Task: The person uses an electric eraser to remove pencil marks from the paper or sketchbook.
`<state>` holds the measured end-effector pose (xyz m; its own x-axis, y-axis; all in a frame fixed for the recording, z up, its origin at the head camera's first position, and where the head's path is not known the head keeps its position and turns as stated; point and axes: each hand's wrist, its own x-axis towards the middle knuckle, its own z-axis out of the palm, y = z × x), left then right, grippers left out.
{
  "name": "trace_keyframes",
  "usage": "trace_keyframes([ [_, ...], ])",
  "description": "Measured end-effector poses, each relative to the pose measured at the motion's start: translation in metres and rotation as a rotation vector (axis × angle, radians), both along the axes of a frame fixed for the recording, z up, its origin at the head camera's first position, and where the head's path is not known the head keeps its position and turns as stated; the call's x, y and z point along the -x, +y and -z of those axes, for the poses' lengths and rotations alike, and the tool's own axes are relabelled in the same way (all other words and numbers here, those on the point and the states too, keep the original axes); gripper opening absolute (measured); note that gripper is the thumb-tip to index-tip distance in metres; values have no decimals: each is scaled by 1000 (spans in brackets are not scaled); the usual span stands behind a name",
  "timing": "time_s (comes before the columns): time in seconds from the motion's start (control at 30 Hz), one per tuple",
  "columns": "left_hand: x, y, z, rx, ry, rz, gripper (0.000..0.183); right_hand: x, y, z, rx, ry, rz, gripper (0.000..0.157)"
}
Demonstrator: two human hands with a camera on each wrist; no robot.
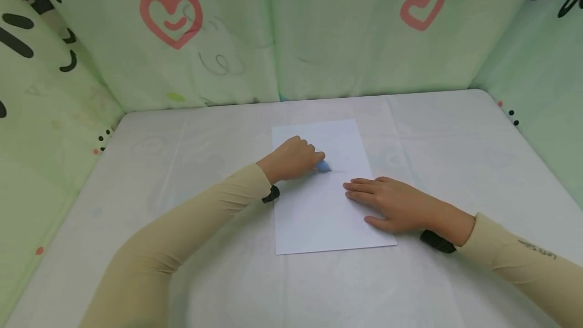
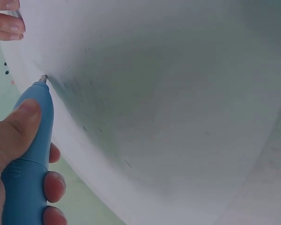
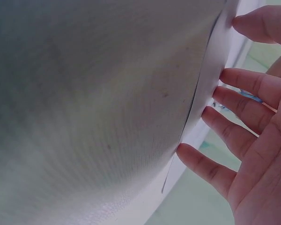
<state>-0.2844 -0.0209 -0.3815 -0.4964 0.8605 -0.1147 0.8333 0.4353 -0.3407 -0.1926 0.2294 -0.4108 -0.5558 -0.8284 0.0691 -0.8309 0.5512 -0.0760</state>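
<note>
My left hand [image 1: 293, 160] grips a blue electric eraser [image 2: 30, 140], a thick pen-shaped body with a narrow tip. Its tip [image 2: 44, 78] meets a white sheet of paper [image 1: 319, 227]. A faint grey line [image 1: 339, 171] runs beside the tip, and small dark specks [image 2: 85, 129] are scattered over the sheet. In the left wrist view, the thumb lies along the eraser's near side while the fingers curl round its far side. My right hand [image 1: 387, 204] rests with fingers spread on the sheet's right edge. In the right wrist view, its fingertips [image 3: 183, 149] touch the paper.
A white cloth [image 1: 218, 287] covers the table under the paper. Green curtains [image 1: 337, 39] with red hearts and black marks stand round the back and both sides. Each wrist carries a black strap-on device [image 1: 438, 242].
</note>
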Motion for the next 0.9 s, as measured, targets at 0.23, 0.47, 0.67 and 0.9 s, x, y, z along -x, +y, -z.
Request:
trace_keyframes([
  [0.23,-1,-1,-1,-1,12,8,23,0,0,-1,-11,-19,8,53],
  [0.47,-1,0,1,-20,20,5,24,1,1,-1,0,15,-4,52],
  [0.67,-1,2,2,-22,19,11,23,0,0,-3,-11,-10,-2,51],
  [0.9,-1,5,0,-23,9,3,23,0,0,-3,-29,-14,14,52],
])
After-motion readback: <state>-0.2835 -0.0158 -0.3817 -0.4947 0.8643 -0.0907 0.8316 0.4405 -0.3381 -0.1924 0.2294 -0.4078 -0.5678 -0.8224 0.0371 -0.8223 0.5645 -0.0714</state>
